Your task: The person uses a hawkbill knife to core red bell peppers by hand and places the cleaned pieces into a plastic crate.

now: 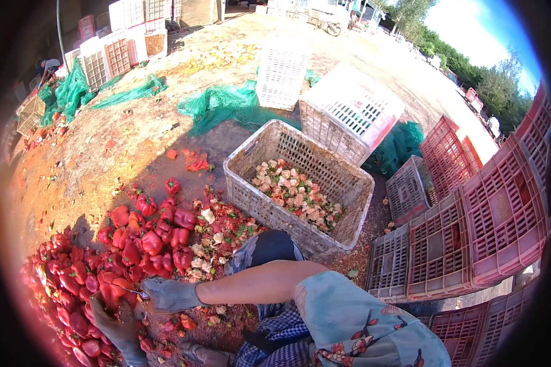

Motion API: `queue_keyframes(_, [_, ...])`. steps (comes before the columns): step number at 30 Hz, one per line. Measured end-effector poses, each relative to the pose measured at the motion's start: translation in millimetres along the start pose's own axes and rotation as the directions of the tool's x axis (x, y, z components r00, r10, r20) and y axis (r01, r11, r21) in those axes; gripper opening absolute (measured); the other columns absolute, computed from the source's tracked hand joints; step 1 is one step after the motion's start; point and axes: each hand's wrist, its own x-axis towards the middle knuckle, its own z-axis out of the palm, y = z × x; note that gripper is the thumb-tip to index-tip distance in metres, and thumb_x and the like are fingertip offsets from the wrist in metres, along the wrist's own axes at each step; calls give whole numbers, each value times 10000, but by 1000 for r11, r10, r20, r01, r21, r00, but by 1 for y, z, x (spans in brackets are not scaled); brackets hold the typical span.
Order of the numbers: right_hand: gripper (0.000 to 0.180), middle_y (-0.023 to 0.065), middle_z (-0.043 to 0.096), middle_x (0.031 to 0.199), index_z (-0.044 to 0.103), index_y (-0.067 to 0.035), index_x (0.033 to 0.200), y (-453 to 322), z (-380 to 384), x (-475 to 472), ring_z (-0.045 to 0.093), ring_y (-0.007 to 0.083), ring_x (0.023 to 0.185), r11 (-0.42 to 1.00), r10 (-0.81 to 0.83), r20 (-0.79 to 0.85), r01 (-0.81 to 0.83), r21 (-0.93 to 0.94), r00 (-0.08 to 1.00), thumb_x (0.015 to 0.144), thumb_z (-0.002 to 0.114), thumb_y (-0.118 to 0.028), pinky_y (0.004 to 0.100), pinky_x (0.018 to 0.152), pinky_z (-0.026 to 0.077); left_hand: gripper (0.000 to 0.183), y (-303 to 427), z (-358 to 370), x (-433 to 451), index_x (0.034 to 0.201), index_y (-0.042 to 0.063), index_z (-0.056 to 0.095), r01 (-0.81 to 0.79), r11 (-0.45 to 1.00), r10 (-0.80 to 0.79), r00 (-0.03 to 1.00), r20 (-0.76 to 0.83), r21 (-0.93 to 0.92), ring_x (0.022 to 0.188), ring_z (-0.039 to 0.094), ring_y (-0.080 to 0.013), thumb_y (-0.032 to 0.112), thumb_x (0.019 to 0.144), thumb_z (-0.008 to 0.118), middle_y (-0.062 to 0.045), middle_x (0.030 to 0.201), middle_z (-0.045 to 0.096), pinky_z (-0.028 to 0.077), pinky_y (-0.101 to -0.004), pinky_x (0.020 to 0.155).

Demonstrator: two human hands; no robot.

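My right hand (169,294), in a grey work glove, grips a small knife (133,291) whose thin blade reaches to a red bell pepper (111,290). That pepper is in my left hand (115,323), also gloved, at the edge of a large heap of red bell peppers (75,275). The left fingers are partly hidden. Beside my right wrist, trimmed pepper cores and scraps (206,261) are strewn on the ground. Past my knee stands a dirty white plastic crate (298,238) with pale pepper cores and green stems (298,192) in it.
Red plastic crates (500,206) are stacked at the right. White crates (356,110) and green netting (229,103) lie beyond the core crate. More crates (117,55) and a bent-over person (50,65) are at the far left. A motorbike (333,30) stands far off.
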Motion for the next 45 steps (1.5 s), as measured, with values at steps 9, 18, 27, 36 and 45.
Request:
queue_keyframes(9, [407, 48, 531, 848, 486, -29, 1225, 2, -10, -33, 515, 144, 677, 459, 344, 399, -523, 719, 850, 852, 627, -114, 286, 588, 434, 299, 32, -19, 27, 1031, 8, 532, 396, 752, -357, 917, 180, -527, 877, 543, -107, 22, 772, 679, -41, 947, 584, 461, -258, 800])
queue_keyframes(18, [338, 91, 646, 782, 580, -35, 1097, -40, -61, 13, 623, 164, 662, 867, 298, 261, -375, 328, 918, 793, 695, -128, 307, 603, 494, 286, 7, -38, 11, 1022, 11, 547, 479, 629, -477, 860, 183, -612, 833, 560, -80, 50, 776, 688, -28, 923, 606, 477, -246, 749])
queue_keyframes(27, [614, 102, 601, 1132, 479, -6, 1268, -30, -54, 36, 589, 141, 1000, 700, 285, 134, -302, 648, 949, 761, 772, -188, 276, 831, 493, 314, 38, -31, 8, 1047, 12, 567, 590, 580, -356, 804, 476, -562, 833, 556, -64, 59, 767, 701, -11, 923, 614, 477, -234, 745])
queue_keyframes(36, [479, 17, 619, 985, 531, 3, 1190, -39, -78, 35, 566, 60, 905, 351, 405, 354, -501, 791, 843, 769, 733, -103, 228, 799, 480, 337, 33, -37, 4, 1047, 5, 578, 622, 423, -267, 781, 565, -659, 866, 554, -74, 71, 739, 698, -5, 937, 610, 462, -248, 785])
queue_keyframes(45, [281, 17, 617, 844, 611, -22, 1011, -23, -74, 31, 586, 96, 707, 169, 423, 554, -662, 730, 718, 796, 697, -180, 241, 626, 485, 313, 24, -34, 1, 1004, 10, 595, 629, 379, -195, 771, 606, -678, 870, 528, -56, 88, 718, 696, 23, 915, 588, 438, -230, 767])
